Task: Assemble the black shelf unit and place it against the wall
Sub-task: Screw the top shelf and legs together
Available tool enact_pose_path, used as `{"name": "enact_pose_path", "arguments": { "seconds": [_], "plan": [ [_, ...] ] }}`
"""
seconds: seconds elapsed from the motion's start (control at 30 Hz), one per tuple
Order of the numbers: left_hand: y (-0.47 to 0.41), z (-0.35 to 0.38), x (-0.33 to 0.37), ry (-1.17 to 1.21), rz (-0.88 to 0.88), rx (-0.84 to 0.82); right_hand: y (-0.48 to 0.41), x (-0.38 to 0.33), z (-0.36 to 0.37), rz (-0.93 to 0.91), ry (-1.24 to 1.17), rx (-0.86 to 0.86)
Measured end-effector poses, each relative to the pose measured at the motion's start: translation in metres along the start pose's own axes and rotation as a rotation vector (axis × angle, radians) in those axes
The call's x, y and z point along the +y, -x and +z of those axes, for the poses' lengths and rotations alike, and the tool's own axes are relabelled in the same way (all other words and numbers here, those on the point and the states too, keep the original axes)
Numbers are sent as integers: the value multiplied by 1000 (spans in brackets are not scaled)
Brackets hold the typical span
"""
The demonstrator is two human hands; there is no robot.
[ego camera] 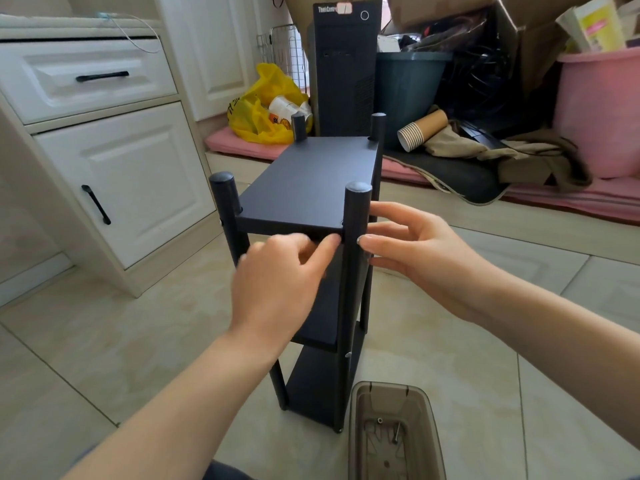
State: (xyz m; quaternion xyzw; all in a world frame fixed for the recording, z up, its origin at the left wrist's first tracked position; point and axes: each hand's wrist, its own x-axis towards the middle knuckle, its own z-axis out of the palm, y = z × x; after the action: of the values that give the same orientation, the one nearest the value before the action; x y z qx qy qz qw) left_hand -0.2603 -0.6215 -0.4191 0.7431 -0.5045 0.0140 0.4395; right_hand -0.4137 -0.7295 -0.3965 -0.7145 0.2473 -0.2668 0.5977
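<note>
The black shelf unit stands upright on the tiled floor in the middle of the head view, with three boards on four round posts. My left hand is at the front edge of the top board, fingers curled, index fingertip near the joint with the near right post. My right hand is just right of that post, thumb tip touching it below the board, fingers spread and relaxed. Whether either hand holds a small part is hidden.
A translucent brown box with a few screws lies on the floor by the shelf's foot. White cabinets stand at left. Behind are a yellow bag, a black computer tower, paper cups, a pink tub and pink mats.
</note>
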Motion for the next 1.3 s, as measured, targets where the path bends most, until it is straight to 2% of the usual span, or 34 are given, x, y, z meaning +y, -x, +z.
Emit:
{"name": "enact_pose_path", "arguments": {
  "seconds": [0.07,0.13,0.2,0.3,0.47,0.57,0.77,0.9,1.03,1.3],
  "plan": [
    [0,-9,2,-136,218,201,-1,0,0,11,2,-2],
    [-6,-11,5,-161,374,265,-3,0,-1,27,-14,3],
    [-10,-10,7,-285,452,291,-4,-1,-3,47,-35,-2],
    [-17,-8,11,-266,419,210,-6,-2,-5,77,-62,-5],
    [-20,-3,17,-3,358,-14,-5,-4,-9,112,-144,-50],
    [-22,-1,15,29,362,1,-6,-3,-10,134,-203,-49],
    [-21,2,16,48,350,28,-10,-4,-6,138,-170,20],
    [-20,2,15,48,349,39,-21,-3,-7,258,-343,117],
    [-19,4,18,31,342,60,-35,-9,-9,367,-304,-54],
    [-16,2,22,-36,334,46,-46,-5,-11,280,-255,-136]
  ]
}}
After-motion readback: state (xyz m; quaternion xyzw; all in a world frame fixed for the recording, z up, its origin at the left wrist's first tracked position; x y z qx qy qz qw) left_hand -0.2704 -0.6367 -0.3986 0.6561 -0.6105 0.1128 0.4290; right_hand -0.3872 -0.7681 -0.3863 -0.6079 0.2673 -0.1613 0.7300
